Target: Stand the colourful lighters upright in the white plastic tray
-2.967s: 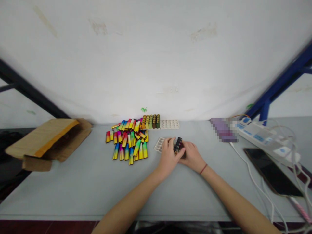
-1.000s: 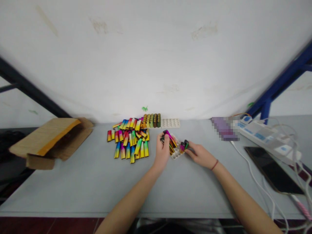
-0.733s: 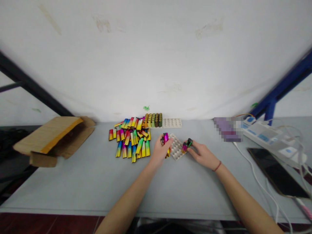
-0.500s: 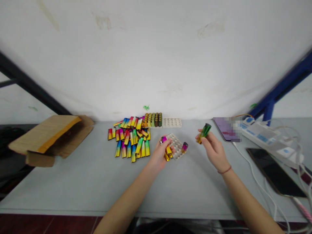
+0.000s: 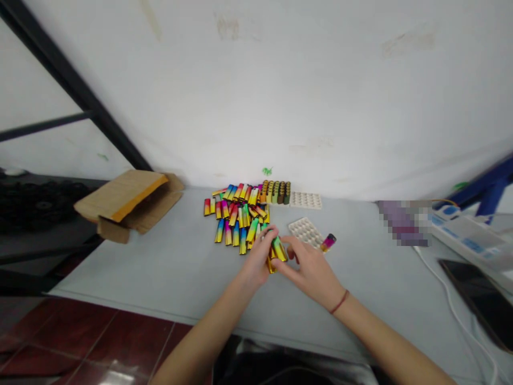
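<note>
My left hand (image 5: 258, 258) is closed around several lighter-shaped metallic tubes (image 5: 279, 250), coloured green fading to gold. My right hand (image 5: 310, 267) meets it from the right, with thumb and index finger on either side of the lower end of one tube. Its other fingertips are partly hidden. Just beyond the hands lies a white tray with round hollows (image 5: 305, 231). One purple-and-gold tube with a dark top (image 5: 328, 242) stands tilted at the tray's right corner. Left of and behind my left hand spreads a pile of multicoloured tubes (image 5: 236, 219).
By the wall, a block of upright tubes (image 5: 276, 191) stands beside another white hollowed tray (image 5: 306, 200). An open cardboard box (image 5: 124, 200) lies at the left. At the right are a power strip (image 5: 473, 235), a dark phone (image 5: 476, 299) and white cables (image 5: 451, 305).
My right hand has moved left, from holding a green-and-gold tube apart over the table to meeting my left hand. The view has swung left, so more floor shows there.
</note>
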Demonstrator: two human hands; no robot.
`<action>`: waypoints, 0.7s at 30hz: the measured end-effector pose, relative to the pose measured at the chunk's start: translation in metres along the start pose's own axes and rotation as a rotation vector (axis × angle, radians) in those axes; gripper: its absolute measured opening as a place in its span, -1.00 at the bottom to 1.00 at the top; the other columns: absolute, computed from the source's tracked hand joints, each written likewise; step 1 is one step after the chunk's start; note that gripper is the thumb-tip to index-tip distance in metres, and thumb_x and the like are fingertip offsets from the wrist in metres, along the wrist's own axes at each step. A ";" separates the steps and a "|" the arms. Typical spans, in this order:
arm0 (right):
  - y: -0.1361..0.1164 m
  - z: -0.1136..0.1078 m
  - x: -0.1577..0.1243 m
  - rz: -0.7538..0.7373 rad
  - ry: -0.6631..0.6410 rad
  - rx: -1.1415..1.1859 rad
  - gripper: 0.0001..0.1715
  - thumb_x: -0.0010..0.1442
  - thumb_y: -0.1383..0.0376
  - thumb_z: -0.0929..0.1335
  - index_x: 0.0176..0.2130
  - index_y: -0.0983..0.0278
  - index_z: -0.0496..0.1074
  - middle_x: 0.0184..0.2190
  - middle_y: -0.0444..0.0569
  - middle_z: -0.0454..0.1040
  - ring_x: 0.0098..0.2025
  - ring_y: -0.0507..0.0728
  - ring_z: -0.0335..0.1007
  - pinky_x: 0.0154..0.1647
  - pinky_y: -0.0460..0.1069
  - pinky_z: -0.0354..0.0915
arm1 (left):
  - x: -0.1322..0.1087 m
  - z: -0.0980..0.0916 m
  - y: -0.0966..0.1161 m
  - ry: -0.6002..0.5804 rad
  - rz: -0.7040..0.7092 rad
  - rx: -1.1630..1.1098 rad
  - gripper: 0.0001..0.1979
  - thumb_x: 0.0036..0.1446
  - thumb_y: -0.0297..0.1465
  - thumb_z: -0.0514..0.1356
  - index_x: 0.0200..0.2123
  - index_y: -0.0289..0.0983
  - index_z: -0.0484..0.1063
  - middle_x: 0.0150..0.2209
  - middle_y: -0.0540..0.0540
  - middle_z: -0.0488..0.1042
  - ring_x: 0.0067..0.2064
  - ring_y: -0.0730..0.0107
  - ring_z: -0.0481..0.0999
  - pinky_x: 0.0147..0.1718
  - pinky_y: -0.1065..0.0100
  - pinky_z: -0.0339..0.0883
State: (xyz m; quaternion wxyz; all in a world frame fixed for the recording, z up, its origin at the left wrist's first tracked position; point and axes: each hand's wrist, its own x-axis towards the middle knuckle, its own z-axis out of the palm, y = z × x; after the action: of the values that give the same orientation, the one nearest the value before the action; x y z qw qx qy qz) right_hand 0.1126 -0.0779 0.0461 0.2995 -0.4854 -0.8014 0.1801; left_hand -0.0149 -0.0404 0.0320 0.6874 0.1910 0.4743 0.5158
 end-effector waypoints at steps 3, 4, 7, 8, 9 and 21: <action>0.000 0.003 -0.005 0.001 -0.029 0.003 -0.61 0.25 0.13 0.32 -0.01 0.31 0.29 -0.42 -0.11 0.40 -0.39 0.12 0.37 -0.35 -0.01 0.24 | 0.016 -0.027 0.028 0.102 0.100 0.137 -0.56 -0.16 -0.24 0.33 -0.17 -0.22 0.36 -0.49 0.10 0.37 -0.56 0.55 0.37 -0.54 0.48 0.26; 0.001 0.004 -0.006 0.004 -0.045 0.005 -0.62 0.26 0.13 0.31 -0.02 0.31 0.29 -0.42 -0.10 0.40 -0.38 0.12 0.37 -0.35 -0.01 0.24 | 0.021 -0.036 0.040 0.151 0.178 0.239 -0.57 -0.13 -0.24 0.30 -0.14 -0.21 0.36 -0.46 0.08 0.40 -0.53 0.51 0.39 -0.49 0.45 0.30; 0.008 0.010 -0.011 0.015 -0.106 0.027 -0.64 0.28 0.13 0.29 -0.02 0.30 0.31 -0.41 -0.09 0.42 -0.37 0.12 0.38 -0.32 0.01 0.26 | 0.035 -0.060 0.075 0.265 0.455 0.850 -0.65 -0.10 -0.28 0.27 -0.19 -0.24 0.42 -0.36 0.00 0.47 -0.35 0.36 0.47 -0.32 0.36 0.33; 0.010 0.013 -0.012 0.019 -0.123 0.039 -0.64 0.28 0.13 0.29 -0.02 0.29 0.31 -0.41 -0.09 0.42 -0.36 0.12 0.39 -0.31 0.01 0.27 | 0.038 -0.066 0.082 0.307 0.476 1.072 -0.66 -0.08 -0.29 0.26 -0.18 -0.25 0.43 -0.35 -0.02 0.47 -0.32 0.28 0.48 -0.28 0.31 0.33; 0.013 0.015 -0.013 0.022 -0.135 0.052 -0.65 0.28 0.14 0.29 -0.02 0.29 0.31 -0.41 -0.08 0.43 -0.35 0.13 0.39 -0.31 0.01 0.27 | 0.041 -0.070 0.087 0.347 0.479 1.249 -0.64 -0.05 -0.29 0.24 -0.13 -0.26 0.42 -0.34 -0.06 0.49 -0.29 0.22 0.50 -0.26 0.28 0.33; 0.020 0.028 -0.021 0.012 -0.178 0.108 -0.79 0.25 0.28 0.31 -0.10 0.29 0.36 -0.41 -0.09 0.43 -0.36 0.11 0.39 -0.31 -0.01 0.29 | 0.051 -0.066 0.039 0.536 0.797 1.781 -0.55 0.24 -0.24 0.03 0.13 -0.34 0.30 0.04 -0.38 0.37 0.04 -0.01 0.39 -0.02 0.11 0.28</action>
State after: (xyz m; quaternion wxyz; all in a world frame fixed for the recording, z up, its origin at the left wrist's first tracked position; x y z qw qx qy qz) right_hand 0.1155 -0.0873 0.0066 0.2517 -0.4554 -0.8110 0.2675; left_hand -0.0900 0.0058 0.0063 -0.0566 0.6567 0.7270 0.1922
